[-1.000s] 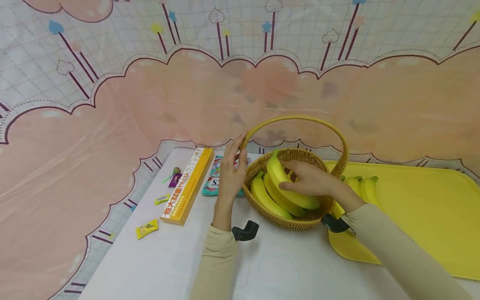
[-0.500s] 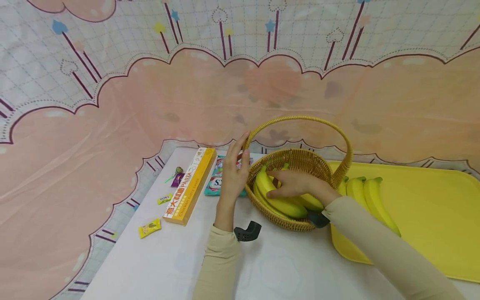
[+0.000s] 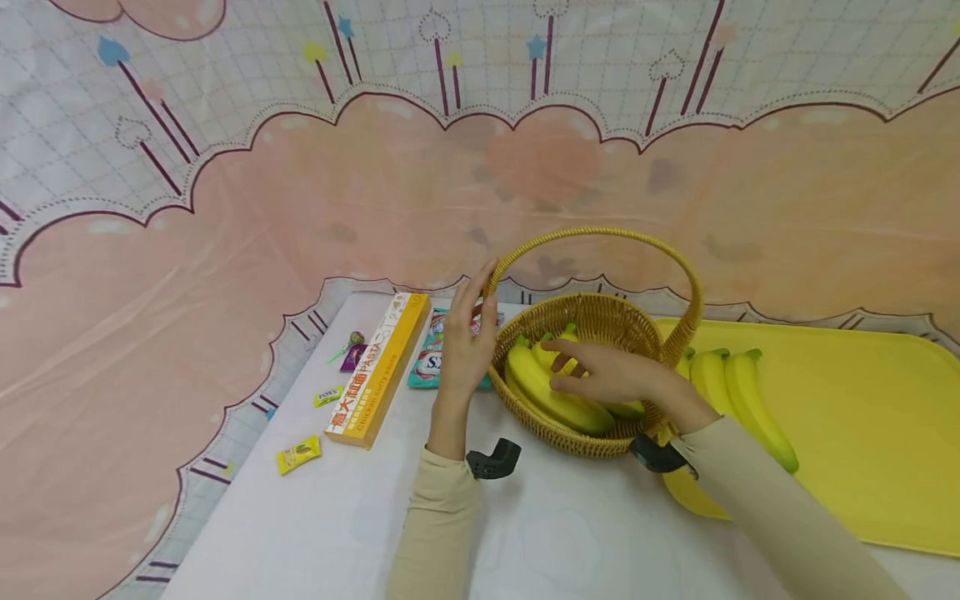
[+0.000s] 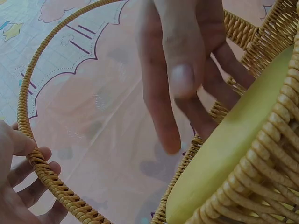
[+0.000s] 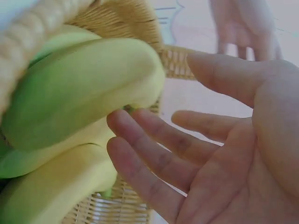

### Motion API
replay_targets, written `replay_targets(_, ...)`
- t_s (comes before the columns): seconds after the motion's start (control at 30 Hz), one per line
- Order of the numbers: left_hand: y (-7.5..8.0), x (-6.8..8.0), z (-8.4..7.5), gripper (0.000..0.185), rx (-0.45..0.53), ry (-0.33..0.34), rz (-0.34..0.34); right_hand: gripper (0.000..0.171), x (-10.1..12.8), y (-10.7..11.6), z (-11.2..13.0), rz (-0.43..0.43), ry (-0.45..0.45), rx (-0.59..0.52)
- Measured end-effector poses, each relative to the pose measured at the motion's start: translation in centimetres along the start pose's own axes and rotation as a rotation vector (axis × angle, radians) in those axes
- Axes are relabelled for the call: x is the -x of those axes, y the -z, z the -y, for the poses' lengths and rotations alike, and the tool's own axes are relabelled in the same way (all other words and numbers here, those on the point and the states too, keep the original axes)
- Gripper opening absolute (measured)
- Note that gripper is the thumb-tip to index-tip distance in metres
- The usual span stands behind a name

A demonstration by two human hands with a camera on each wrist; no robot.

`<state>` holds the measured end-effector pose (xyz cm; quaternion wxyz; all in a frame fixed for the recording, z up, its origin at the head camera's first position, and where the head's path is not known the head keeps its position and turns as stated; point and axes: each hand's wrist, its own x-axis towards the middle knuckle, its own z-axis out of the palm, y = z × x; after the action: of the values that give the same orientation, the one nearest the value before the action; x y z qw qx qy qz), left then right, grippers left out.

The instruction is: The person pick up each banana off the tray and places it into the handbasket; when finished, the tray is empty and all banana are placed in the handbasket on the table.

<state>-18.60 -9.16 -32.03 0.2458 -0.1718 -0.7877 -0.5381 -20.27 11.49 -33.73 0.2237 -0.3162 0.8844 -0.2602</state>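
A wicker basket (image 3: 592, 440) with a tall hoop handle (image 3: 600, 232) stands on the white table. A bunch of yellow bananas (image 3: 543, 390) lies inside it. My right hand (image 3: 603, 377) hovers over the bunch with flat, spread fingers; in the right wrist view the palm (image 5: 210, 154) is open and the fingertips are at the bananas (image 5: 79, 88). My left hand (image 3: 465, 350) holds the handle's left foot. In the left wrist view thumb and fingers (image 4: 21, 182) sit on either side of the handle (image 4: 28, 93). A second bunch of bananas (image 3: 738, 387) lies on the yellow tray (image 3: 862, 417).
Left of the basket lie a teal packet (image 3: 429, 364), a long yellow pasta box (image 3: 378, 367), a lollipop (image 3: 349, 350) and two small sweets (image 3: 297, 455). A pink patterned cloth (image 3: 225, 250) hangs behind the table. The table's left edge is near the sweets.
My right hand lowered the banana bunch into the basket and let go; its fingers are now straight above the fruit. The left hand stayed at the handle.
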Motion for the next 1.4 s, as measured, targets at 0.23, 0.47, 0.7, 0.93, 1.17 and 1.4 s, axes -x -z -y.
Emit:
replay_targets(0.23, 0.1, -0.3, -0.1, 0.040, -0.011, -0.006, -0.018, 0.057, 1.0, -0.4, -1.1, -0.048, 0.011, 0.001)
replay_targets(0.47, -0.3, -0.1, 0.0, 0.041, 0.007, 0.006, -0.002, 0.052, 3.5, -0.3, -2.7, -0.154, 0.029, -0.054)
replay_targets(0.7, -0.4, -0.2, 0.0, 0.040, -0.020, -0.010, -0.020, 0.041, 8.0, 0.3, -4.0, -0.325, 0.008, -0.068)
replay_targets(0.93, -0.2, 0.0, -0.1, 0.041, -0.017, -0.004, -0.013, 0.034, 11.6, 0.3, -6.1, -0.474, -0.003, -0.046)
replay_targets(1.17, -0.2, 0.2, 0.1, 0.041, -0.011, 0.001, -0.013, 0.038, 13.9, -0.7, -9.6, -0.591, -0.157, -0.060)
replay_targets(1.4, -0.2, 0.1, 0.0, 0.041, -0.018, 0.008, -0.011, 0.052, 14.4, -2.1, -13.2, -0.640, -0.288, -0.101)
